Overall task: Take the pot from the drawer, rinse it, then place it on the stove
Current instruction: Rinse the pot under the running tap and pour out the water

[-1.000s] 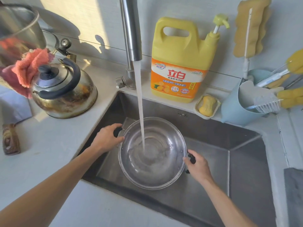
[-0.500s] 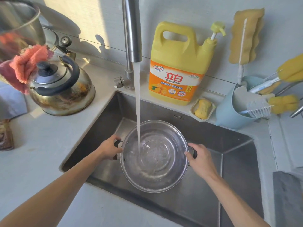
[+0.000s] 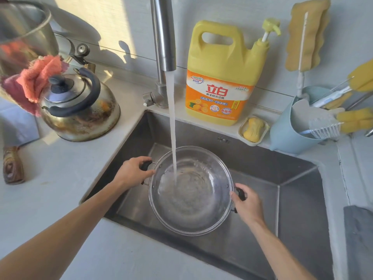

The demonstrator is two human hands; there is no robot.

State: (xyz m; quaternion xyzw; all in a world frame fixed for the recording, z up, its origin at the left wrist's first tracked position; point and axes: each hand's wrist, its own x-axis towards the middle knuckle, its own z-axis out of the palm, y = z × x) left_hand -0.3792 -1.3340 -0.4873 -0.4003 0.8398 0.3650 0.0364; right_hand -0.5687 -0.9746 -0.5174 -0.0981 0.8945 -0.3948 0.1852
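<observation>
Pot (image 3: 191, 201) sits in the sink (image 3: 298, 199) under the tap stream, left hand (image 3: 132, 172) and right hand (image 3: 247, 207) clamped on its handles; filling water could make wet grips slip.

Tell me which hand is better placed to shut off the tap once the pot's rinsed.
Probably the left hand. It grips the pot handle on the side nearer the faucet lever, which sits at the sink's back left corner. The right hand would have to cross the water stream.

Domestic kitchen: a steel sink (image 3: 298, 178) under a running chrome tap (image 3: 163, 37), a yellow detergent jug (image 3: 222, 63) and a steel kettle (image 3: 80, 110) are occupying the pale surface (image 3: 50, 188).
</observation>
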